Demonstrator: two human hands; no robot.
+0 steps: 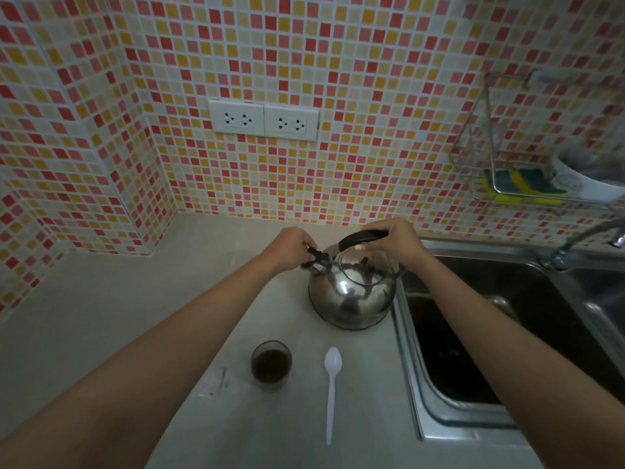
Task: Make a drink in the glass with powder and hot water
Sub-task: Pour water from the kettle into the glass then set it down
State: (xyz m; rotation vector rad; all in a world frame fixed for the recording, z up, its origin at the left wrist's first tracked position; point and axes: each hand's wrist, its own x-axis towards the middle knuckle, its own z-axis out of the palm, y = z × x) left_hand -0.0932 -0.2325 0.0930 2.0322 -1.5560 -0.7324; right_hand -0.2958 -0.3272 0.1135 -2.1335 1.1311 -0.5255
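Observation:
A shiny steel kettle (351,292) stands on the pale counter beside the sink. My right hand (394,242) grips its black handle from above. My left hand (292,248) pinches the black cap at the kettle's spout on the left side. Nearer to me a small glass (271,365) holds dark brown liquid. A white plastic spoon (332,390) lies to the right of the glass, bowl pointing away from me. A torn clear sachet (216,384) lies flat on the counter left of the glass.
A steel sink (507,319) fills the right side, with a tap (575,245) at its back. A wire rack (500,164) holding sponges and a white bowl hangs on the tiled wall. Two wall sockets (263,120) sit above the counter (101,316).

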